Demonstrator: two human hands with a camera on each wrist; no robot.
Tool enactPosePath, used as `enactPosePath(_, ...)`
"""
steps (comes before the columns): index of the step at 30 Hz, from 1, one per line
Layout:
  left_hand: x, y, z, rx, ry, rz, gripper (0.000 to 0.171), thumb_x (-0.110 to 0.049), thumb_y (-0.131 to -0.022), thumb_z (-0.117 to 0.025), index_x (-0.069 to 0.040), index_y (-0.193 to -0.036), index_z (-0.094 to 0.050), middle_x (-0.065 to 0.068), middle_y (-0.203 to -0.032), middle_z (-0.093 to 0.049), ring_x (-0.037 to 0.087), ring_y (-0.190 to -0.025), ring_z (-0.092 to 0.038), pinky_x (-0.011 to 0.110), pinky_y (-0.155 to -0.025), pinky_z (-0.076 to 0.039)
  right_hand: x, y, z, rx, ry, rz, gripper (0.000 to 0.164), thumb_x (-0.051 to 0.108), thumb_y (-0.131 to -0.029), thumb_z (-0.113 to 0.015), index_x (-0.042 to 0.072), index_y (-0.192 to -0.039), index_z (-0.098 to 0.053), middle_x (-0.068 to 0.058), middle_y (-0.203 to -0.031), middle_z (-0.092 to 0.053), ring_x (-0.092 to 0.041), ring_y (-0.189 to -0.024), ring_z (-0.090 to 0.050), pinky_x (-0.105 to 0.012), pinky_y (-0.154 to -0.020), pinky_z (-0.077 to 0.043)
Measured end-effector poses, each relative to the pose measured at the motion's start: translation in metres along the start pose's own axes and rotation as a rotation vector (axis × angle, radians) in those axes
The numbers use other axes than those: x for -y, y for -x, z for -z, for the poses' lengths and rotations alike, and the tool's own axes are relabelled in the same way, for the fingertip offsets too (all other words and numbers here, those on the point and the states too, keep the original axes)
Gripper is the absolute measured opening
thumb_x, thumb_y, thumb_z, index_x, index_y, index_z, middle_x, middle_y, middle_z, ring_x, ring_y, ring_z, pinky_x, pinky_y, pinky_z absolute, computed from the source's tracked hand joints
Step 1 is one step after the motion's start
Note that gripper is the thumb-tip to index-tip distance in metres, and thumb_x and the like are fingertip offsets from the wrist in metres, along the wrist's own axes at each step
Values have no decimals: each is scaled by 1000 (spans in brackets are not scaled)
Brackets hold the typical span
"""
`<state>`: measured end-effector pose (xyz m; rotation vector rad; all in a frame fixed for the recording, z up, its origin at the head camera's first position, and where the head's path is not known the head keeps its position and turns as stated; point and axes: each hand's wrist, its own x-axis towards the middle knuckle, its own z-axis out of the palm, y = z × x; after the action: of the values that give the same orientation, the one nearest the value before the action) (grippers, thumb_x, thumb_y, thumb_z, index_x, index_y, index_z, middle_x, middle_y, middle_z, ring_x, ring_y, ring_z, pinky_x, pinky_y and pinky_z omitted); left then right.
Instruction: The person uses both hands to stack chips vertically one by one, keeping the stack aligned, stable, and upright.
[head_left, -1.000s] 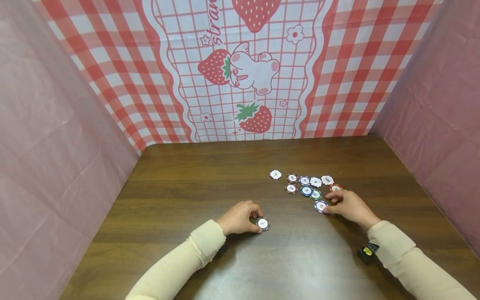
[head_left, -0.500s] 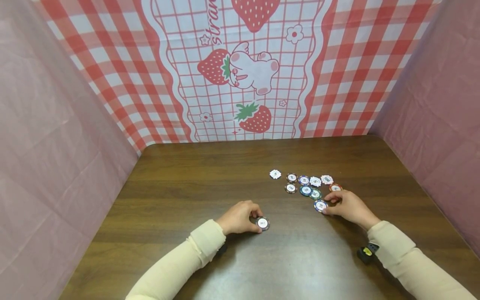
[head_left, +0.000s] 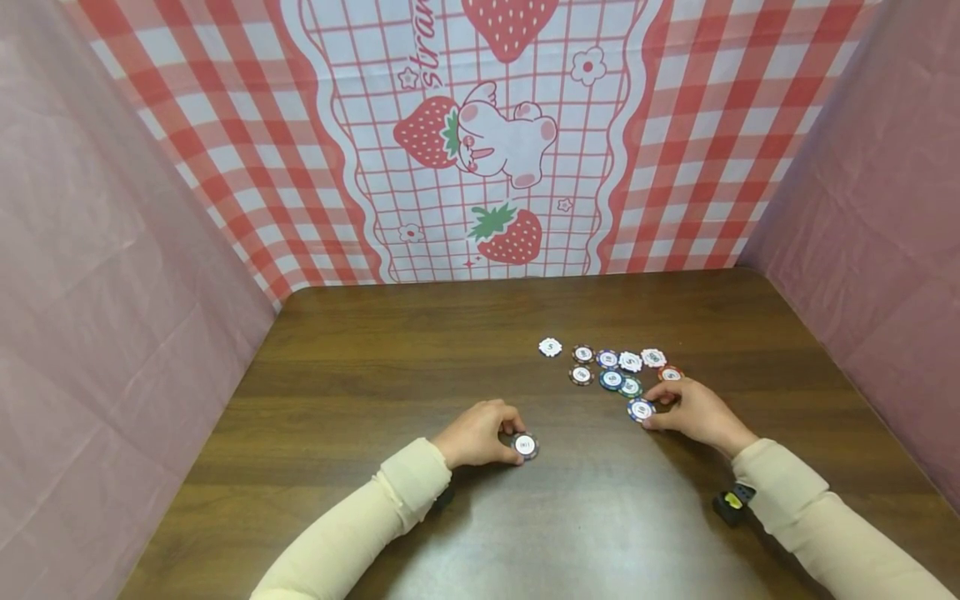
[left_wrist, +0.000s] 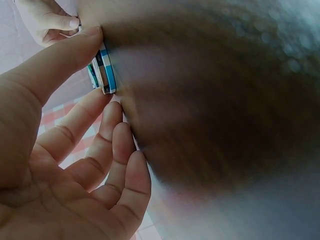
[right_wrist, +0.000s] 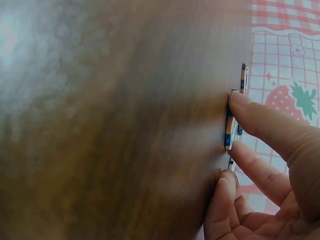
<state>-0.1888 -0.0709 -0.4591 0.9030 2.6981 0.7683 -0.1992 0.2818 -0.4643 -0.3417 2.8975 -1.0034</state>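
Looks like gripping: lower centre, left hand (head_left: 476, 435) pinches dark-rimmed round plastic chip (head_left: 526, 446); lower right, right hand (head_left: 697, 414) pinches blue-rimmed round chip (head_left: 641, 410); lifting would need steadiness.

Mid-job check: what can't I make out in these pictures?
Head view: part of the red-edged chip, covered by the right hand.
Head view: the number on the green-edged chip, too small to read surely.
Head view: the lower end of the left sleeve, cut off by the bottom edge.
Left wrist view: one end of the chips the left hand pinches, hidden by its thumb.
Right wrist view: the tabletop grain, blurred.
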Motion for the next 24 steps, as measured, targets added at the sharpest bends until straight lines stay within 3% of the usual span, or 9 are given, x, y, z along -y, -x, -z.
enactPosePath(12, 1, 0, 0, 4, -19, 8, 34, -26, -68, -87, -16, -95, -71, -2, -87, -63, 10, -81, -56, 20, -75, -43, 5, 1, 2, 13, 11, 7, 30, 21, -71, -85, 10, -97, -74, -7, -90, -60, -18, -83, -51, -28, -69, -40)
enactPosePath(24, 1, 0, -1, 5, -1, 8, 34, -25, -68, -88, -15, -95, -71, -2, -87, -64, 10, -81, -56, 20, -75, -44, 7, -1, -1, -34, 113, 68, 26, 25, -71, -86, 11, -90, -75, -1, -83, -66, -10, -74, -53, -28, -66, -42)
